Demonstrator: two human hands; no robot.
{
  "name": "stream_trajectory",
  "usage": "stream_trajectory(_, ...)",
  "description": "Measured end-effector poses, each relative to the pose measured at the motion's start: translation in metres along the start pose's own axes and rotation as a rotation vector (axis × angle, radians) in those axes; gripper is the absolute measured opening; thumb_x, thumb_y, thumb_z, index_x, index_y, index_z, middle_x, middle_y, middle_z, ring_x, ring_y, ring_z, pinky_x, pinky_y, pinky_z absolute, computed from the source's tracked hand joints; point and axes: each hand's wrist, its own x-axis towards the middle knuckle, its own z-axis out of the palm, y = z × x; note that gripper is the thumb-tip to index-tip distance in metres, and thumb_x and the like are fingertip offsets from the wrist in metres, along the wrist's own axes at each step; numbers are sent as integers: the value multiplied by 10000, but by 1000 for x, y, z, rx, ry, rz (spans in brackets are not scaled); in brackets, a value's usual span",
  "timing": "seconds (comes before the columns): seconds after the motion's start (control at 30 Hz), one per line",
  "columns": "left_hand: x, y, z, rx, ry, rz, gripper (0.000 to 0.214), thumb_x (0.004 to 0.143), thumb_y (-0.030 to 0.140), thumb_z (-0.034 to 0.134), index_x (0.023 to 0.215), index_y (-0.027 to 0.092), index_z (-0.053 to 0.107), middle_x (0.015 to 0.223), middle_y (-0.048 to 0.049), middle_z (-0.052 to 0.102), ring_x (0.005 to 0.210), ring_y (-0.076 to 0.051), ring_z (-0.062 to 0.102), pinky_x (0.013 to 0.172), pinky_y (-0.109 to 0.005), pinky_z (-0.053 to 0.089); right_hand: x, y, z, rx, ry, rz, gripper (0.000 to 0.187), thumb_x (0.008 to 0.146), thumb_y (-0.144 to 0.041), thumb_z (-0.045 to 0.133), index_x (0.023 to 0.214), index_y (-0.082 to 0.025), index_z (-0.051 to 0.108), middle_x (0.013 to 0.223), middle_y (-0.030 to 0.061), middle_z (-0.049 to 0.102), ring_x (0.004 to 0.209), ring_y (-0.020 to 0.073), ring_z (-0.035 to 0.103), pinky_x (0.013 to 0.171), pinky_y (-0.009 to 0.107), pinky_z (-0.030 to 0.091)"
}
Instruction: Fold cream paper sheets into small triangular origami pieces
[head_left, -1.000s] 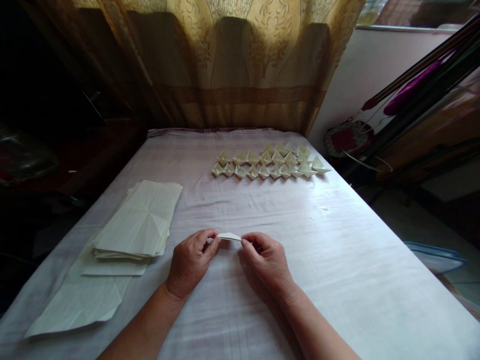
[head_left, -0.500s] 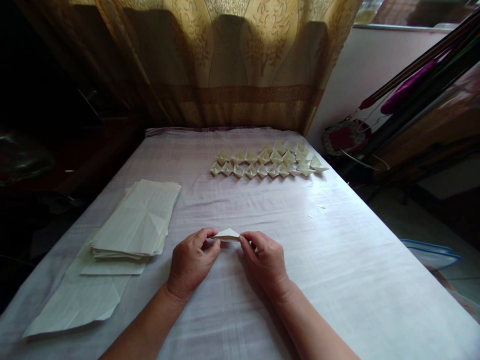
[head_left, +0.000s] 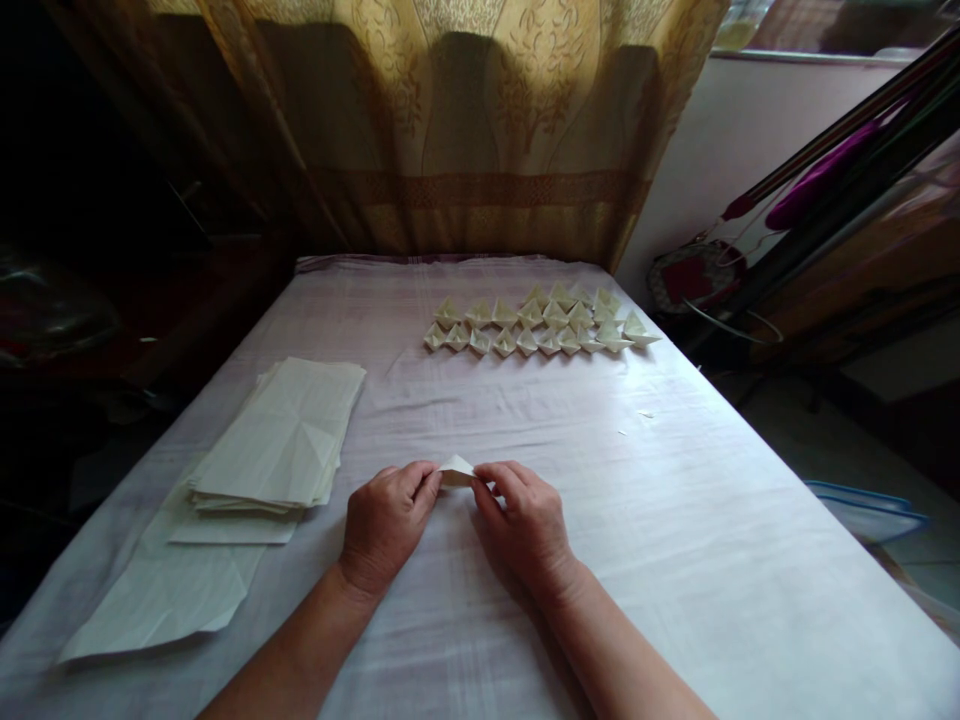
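A small folded piece of white paper (head_left: pixel 456 469) is pinched between both hands just above the cloth-covered table (head_left: pixel 675 520). My left hand (head_left: pixel 388 522) grips its left end with curled fingers. My right hand (head_left: pixel 525 520) pinches its right end with thumb and fingers pressed together. The two hands nearly touch. Most of the paper is hidden behind the fingers.
A stack of flat white paper sheets (head_left: pixel 281 440) lies at the left, over a larger sheet (head_left: pixel 161 600). Several small folded paper boats (head_left: pixel 540 325) sit in rows at the far side. A patterned curtain (head_left: pixel 480 130) hangs behind; clutter stands right of the table.
My hands have drawn closer together, squeezing the folded paper from a long flat strip into a shorter, raised shape.
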Motion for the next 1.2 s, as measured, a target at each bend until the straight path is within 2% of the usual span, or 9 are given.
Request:
stream_trajectory(0.23, -1, 5, -1, 102, 20, 84, 329, 974, 374, 473, 775, 221, 686, 624, -10, 681, 582, -170, 625, 548, -261, 366, 0, -4, 1, 38, 36, -8, 168, 906, -157, 550, 879, -221, 704, 831, 36, 699, 731, 149, 647, 698, 235, 499)
stream_trajectory(0.4, -1, 6, -2, 90, 3, 53, 351, 974, 371, 450, 752, 221, 676, 620, -16, 681, 580, -171, 627, 547, -261, 364, -2, -13, 2, 29, 31, -44, 199, 916, -160, 533, 869, -230, 713, 854, 52, 708, 760, 152, 648, 726, 238, 509)
stream_trajectory(0.6, -1, 8, -1, -172, -81, -134, 296, 943, 368, 462, 858, 225, 708, 746, -17, 746, 654, -163, 680, 610, -236, 439, -4, -16, 4, 71, 58, -64, 204, 923, -169, 533, 1008, -222, 711, 899, 71, 715, 801, 165, 662, 755, 268, 538)
stream_trajectory(0.73, 1, 10, -2, -360, -119, -244, 308, 926, 401, 456, 870, 221, 700, 739, -12, 746, 667, -169, 692, 614, -233, 475, -4, -17, 5, 120, 73, -79, 274, 917, -140, 513, 1082, -239, 709, 917, 69, 711, 823, 162, 664, 747, 270, 552)
stream_trajectory(0.8, 2, 12, -4, -471, -157, -265, 326, 924, 443, 461, 875, 213, 685, 738, -12, 743, 672, -170, 697, 615, -231, 493, -4, -17, 6, 151, 60, -85, 297, 916, -130, 507, 1110, -242, 703, 936, 69, 709, 841, 161, 661, 756, 272, 557)
stream_trajectory(0.93, 3, 12, -5, -691, -249, -284, 313, 866, 481, 576, 968, 200, 670, 880, -24, 767, 791, -187, 731, 691, -236, 545, -4, -17, 8, 209, 32, -62, 304, 922, -134, 497, 1119, -236, 704, 946, 74, 708, 860, 166, 655, 774, 285, 560)
stream_trajectory(1.1, 3, 9, 0, -772, -276, -324, 283, 829, 410, 630, 1014, 202, 684, 938, -23, 771, 809, -193, 733, 715, -262, 569, -6, -10, 10, 253, 8, -50, 387, 862, -79, 483, 1126, -254, 706, 946, 62, 717, 868, 173, 659, 788, 301, 558)
stream_trajectory(1.2, 4, 7, 2, -886, -296, -363, 293, 814, 416, 643, 996, 191, 691, 966, -41, 768, 874, -208, 730, 771, -289, 571, -5, -7, 10, 300, 6, -32, 372, 851, -79, 484, 1085, -255, 712, 933, 55, 724, 855, 170, 665, 782, 299, 557)
